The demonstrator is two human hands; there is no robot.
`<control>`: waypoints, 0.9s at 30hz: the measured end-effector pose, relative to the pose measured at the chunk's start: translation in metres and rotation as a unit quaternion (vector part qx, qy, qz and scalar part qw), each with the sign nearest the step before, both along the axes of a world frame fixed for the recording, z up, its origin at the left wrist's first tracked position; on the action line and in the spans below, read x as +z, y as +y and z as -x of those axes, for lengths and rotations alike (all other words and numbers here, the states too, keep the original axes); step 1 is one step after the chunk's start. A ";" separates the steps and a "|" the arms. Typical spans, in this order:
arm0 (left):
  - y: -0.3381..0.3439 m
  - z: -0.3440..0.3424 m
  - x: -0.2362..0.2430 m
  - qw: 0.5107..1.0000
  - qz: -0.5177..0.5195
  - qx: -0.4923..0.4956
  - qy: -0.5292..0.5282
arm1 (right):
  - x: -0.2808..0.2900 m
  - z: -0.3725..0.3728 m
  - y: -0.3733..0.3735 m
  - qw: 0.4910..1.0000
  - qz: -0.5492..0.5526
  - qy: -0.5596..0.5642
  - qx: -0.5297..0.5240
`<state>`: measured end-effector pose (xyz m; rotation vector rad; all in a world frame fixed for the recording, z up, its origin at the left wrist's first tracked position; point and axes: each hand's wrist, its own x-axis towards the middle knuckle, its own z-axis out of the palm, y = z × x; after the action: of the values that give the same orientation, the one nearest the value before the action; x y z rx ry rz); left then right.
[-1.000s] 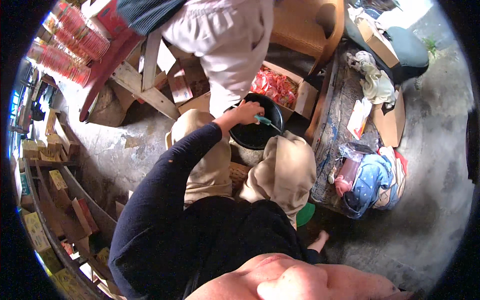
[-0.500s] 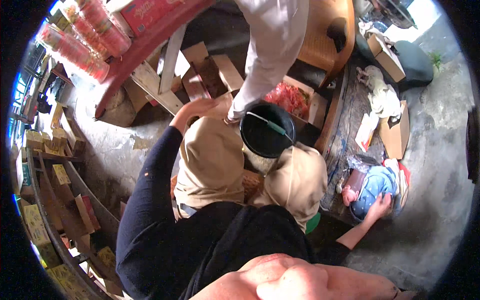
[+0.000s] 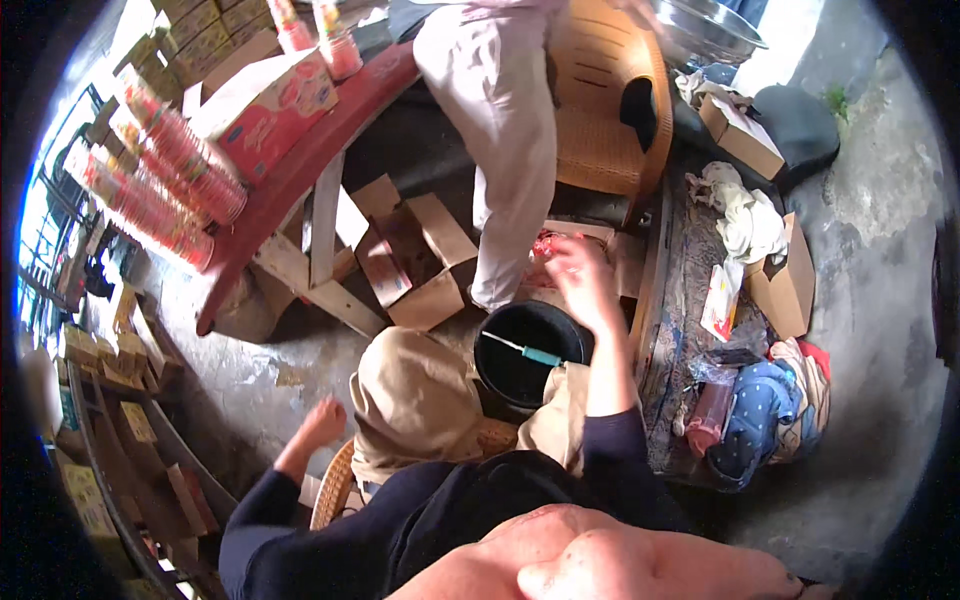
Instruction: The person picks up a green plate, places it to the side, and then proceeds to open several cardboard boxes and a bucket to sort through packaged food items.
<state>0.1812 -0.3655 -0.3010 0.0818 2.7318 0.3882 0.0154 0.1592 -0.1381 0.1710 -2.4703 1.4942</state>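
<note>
My right hand point(image 3: 582, 278) is raised above the far right rim of a black bucket point(image 3: 510, 385), in front of an open carton point(image 3: 628, 262). Its fingers look stretched out and apart, a little blurred, and nothing shows in them. Red plastic packaging point(image 3: 545, 243) lies in that carton, partly hidden by the hand. Across the bucket rests a thin tool with a teal handle point(image 3: 541, 356) and a pale shaft. My left hand point(image 3: 325, 420) is by my left side, next to the wicker seat point(image 3: 335, 482), fingers curled closed with nothing visible in them.
Another person in pale trousers point(image 3: 500, 130) stands beyond the bucket. A red table point(image 3: 270, 205) at left holds stacked cups point(image 3: 165, 205) and a red box point(image 3: 275, 115). On the right bench lie blue dotted cloth point(image 3: 750, 410) and white cloth point(image 3: 752, 225). Behind stands a brown chair point(image 3: 600, 130).
My right hand has left the blue cloth and swung forward over the bucket. My left hand has drawn back from beside my left knee to my side. The other person's arm has withdrawn.
</note>
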 end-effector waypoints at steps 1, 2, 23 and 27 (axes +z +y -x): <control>0.031 -0.016 0.037 0.998 0.003 -0.012 -0.055 | -0.024 0.006 -0.004 0.999 0.011 0.020 0.036; 0.039 -0.028 0.039 0.994 0.012 -0.043 -0.102 | -0.045 0.008 -0.003 0.998 0.008 0.035 0.059; 0.057 -0.072 0.069 0.941 0.167 -0.024 -0.294 | -0.083 -0.017 0.004 0.970 -0.124 -0.164 0.129; 0.057 -0.085 0.077 0.933 0.192 -0.024 -0.303 | -0.080 -0.022 -0.010 0.970 -0.122 -0.144 0.151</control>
<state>0.2657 -0.3089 -0.2238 -0.0679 2.1349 -0.1311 0.0376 0.1490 -0.2178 0.4191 -2.9737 1.4009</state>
